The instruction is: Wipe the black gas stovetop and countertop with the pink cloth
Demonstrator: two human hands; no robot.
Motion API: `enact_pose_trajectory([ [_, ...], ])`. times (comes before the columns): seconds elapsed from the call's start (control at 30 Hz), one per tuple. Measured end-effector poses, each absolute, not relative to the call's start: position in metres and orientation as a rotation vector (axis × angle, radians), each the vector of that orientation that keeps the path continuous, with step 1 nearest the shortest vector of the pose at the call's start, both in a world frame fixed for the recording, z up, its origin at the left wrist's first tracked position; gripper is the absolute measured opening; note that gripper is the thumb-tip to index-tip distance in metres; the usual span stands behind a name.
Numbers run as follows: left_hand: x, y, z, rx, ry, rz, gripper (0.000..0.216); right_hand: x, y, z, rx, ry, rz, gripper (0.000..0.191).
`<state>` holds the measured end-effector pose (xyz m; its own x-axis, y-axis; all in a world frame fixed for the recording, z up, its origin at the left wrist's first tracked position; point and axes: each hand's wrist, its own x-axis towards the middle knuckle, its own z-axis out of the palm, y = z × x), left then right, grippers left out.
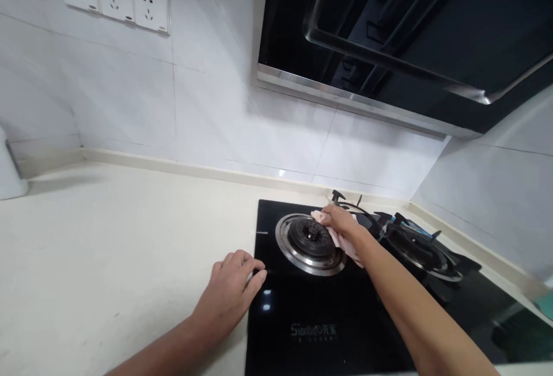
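Note:
My right hand point(341, 220) is closed on a pale pink cloth point(348, 248), pressing it against the far right side of the left burner point(311, 238). This burner has a black cap inside a shiny metal ring and carries no pan support. Part of the cloth is hidden under my fingers and hangs toward the black glass of the gas stove point(311, 301). At the stove's left edge rests my left hand point(235, 278), its fingers bent and the thumb apart from the forefinger. I see nothing held in it.
A black pan support point(363, 209) lies behind my right hand. Farther right is the second burner point(417, 246) with its own support. The range hood point(371, 48) overhangs the back. Cream worktop point(129, 249) spreads left, with a white container point(11, 171) at its far edge.

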<state>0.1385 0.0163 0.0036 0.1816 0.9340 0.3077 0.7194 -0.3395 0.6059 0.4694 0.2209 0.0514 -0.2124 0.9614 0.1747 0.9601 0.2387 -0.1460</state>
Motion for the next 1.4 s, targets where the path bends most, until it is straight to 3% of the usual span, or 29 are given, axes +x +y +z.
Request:
enact_pose_trajectory([
  [0.57,0.143,0.008,0.010,2.068,1.554,0.939,0.032,0.421,0.258,0.060,-1.781,-2.428,0.202,0.025],
  [1.0,0.145,0.002,0.013,2.057,1.568,0.916,0.031,0.367,0.275,0.051,-1.681,-2.486,0.252,0.041],
  [1.4,0.141,0.003,0.015,1.984,1.517,0.916,0.036,0.306,0.224,0.045,-1.360,-2.325,0.756,0.051],
])
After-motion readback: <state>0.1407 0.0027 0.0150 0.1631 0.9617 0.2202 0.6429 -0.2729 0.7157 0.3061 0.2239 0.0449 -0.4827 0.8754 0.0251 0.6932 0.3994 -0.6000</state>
